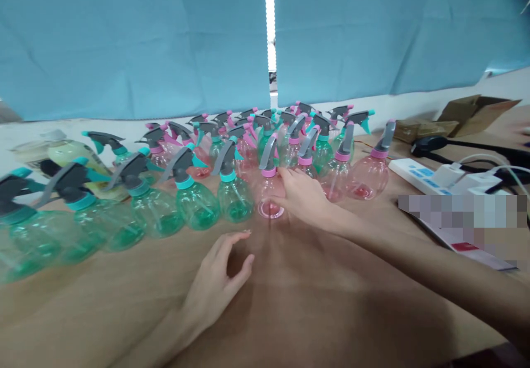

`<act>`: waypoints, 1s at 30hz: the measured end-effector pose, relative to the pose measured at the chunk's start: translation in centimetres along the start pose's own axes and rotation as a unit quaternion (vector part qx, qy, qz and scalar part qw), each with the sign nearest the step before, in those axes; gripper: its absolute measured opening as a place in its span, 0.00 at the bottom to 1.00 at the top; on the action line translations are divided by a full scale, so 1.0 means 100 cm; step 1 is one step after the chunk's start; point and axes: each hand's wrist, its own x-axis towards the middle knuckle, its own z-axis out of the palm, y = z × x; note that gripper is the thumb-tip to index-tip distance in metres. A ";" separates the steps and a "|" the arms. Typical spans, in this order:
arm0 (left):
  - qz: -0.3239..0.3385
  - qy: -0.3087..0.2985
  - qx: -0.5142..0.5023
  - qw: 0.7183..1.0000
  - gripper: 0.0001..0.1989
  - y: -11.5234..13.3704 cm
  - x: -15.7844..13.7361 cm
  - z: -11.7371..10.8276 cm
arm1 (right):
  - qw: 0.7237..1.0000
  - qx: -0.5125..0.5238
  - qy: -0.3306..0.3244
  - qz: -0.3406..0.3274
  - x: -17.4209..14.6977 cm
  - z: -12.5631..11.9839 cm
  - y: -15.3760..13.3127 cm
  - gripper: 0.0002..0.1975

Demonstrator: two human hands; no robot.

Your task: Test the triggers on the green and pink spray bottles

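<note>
A pink see-through spray bottle (267, 188) with a grey trigger head and pink collar stands at the front of the group, in the middle of the view. My right hand (304, 199) grips its right side, the thumb across the front and the fingers partly hidden behind. Nearer to me, my left hand (221, 271) hovers over the table with thumb and fingers curved apart, holding nothing. Just left of the pink bottle is a green spray bottle (235, 196) with a turquoise collar. To the right stands another pink spray bottle (368, 175).
Several green spray bottles (159, 210) line the front left, with more pink and green ones packed behind. A power strip (418, 175) with plugs, a black headset (430, 146) and an open cardboard box (472, 115) lie at right. Blue cloth (124, 42) hangs behind the table.
</note>
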 end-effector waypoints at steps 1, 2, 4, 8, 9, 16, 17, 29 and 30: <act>0.012 -0.004 0.002 1.000 0.13 -0.001 0.000 0.002 | 1.000 -0.008 -0.001 0.003 0.002 0.001 0.000 0.20; 0.023 -0.007 0.002 1.000 0.12 -0.001 0.000 0.004 | 1.000 -0.015 -0.002 0.005 0.004 0.001 0.000 0.19; 0.040 -0.012 -0.001 0.999 0.12 -0.002 0.001 0.007 | 1.000 -0.026 -0.004 0.006 0.007 0.003 0.001 0.17; 0.068 -0.019 -0.006 0.998 0.12 -0.002 0.004 0.012 | 0.999 -0.038 -0.009 0.003 0.011 0.006 0.002 0.18; 0.071 -0.019 -0.008 0.997 0.12 -0.002 0.005 0.014 | 0.999 -0.039 -0.010 0.003 0.012 0.007 0.003 0.18; 0.069 -0.023 -0.013 0.997 0.10 0.002 0.019 0.022 | 0.999 -0.032 -0.016 0.004 0.012 0.006 0.002 0.29; 0.068 -0.023 -0.013 0.997 0.10 0.003 0.021 0.023 | 1.000 -0.027 -0.013 0.002 0.010 0.003 0.003 0.32; 0.068 -0.017 -0.012 0.997 0.09 0.011 0.037 0.028 | 0.992 0.057 0.094 0.065 -0.028 -0.034 0.068 0.18; 0.067 -0.015 -0.011 0.998 0.09 0.012 0.038 0.029 | 0.991 0.055 0.097 0.070 -0.028 -0.031 0.070 0.21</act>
